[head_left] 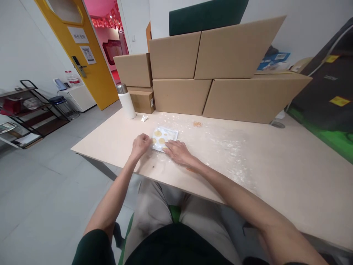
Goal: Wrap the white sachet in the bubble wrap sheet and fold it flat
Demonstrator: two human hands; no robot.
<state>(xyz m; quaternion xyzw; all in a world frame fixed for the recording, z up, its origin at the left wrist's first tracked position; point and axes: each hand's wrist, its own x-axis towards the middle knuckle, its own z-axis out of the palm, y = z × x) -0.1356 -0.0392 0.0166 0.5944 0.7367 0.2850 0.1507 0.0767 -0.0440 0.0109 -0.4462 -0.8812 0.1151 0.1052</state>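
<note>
A flat white packet with yellow round spots (160,136) lies on the light wooden table, over a spread of clear plastic film (228,147). My right hand (179,151) rests flat on the packet's lower right part, its fingers stretched out. At the packet's left edge is my left hand (141,145), with thumb and fingers pinched together. Whatever sits between those fingertips is too small to make out. Small orange scraps (197,124) lie beyond the packet and partly under my right forearm.
Stacked cardboard boxes (176,96) line the table's far side, with a dark green item (206,16) on top. A white bottle (127,103) with a metal cap stands at the far left, near a crumpled white tissue (144,118). The table's (96,141) left edge drops to the floor.
</note>
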